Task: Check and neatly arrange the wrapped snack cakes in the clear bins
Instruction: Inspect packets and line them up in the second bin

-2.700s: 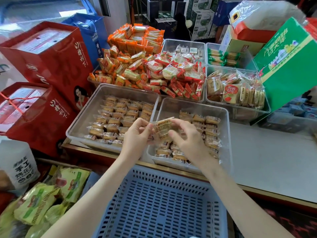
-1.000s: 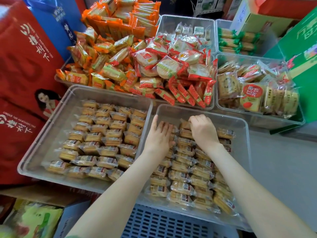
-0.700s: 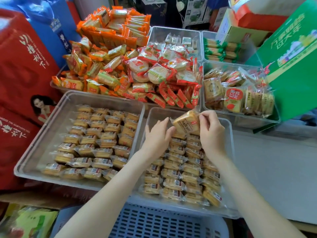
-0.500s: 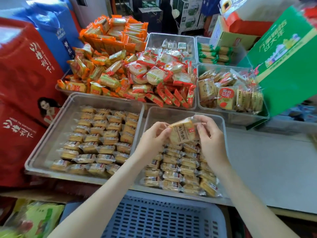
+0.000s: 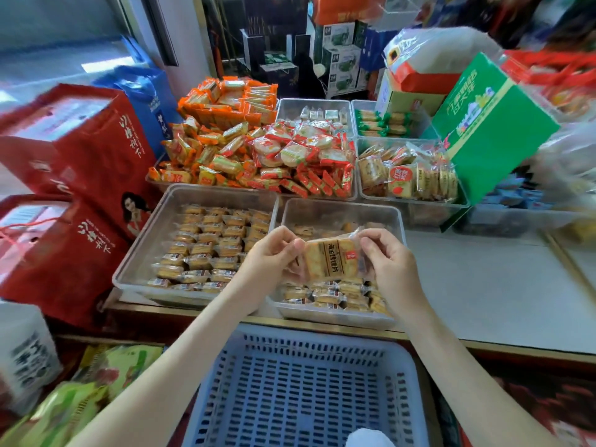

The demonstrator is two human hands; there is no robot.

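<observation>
A wrapped snack cake (image 5: 332, 260), golden with dark print on its clear wrapper, is held up face-on over the right clear bin (image 5: 342, 209). My left hand (image 5: 274, 256) pinches its left edge and my right hand (image 5: 388, 266) pinches its right edge. Below it, rows of the same wrapped cakes (image 5: 332, 293) fill the near part of that bin; my hands hide the middle. The left clear bin (image 5: 151, 240) holds neat rows of wrapped cakes (image 5: 209, 246).
A blue slotted basket (image 5: 300, 391) stands right below my arms. Behind the bins are heaps of orange and red snack packs (image 5: 258, 156) and further clear bins (image 5: 406, 175). Red gift boxes (image 5: 74, 175) stand left, a green box (image 5: 490, 121) right, grey counter (image 5: 490, 285) beside it.
My hands went into the right bin, picked one wrapped cake out of the rows and lifted it. It is now turned flat toward me, held at both edges.
</observation>
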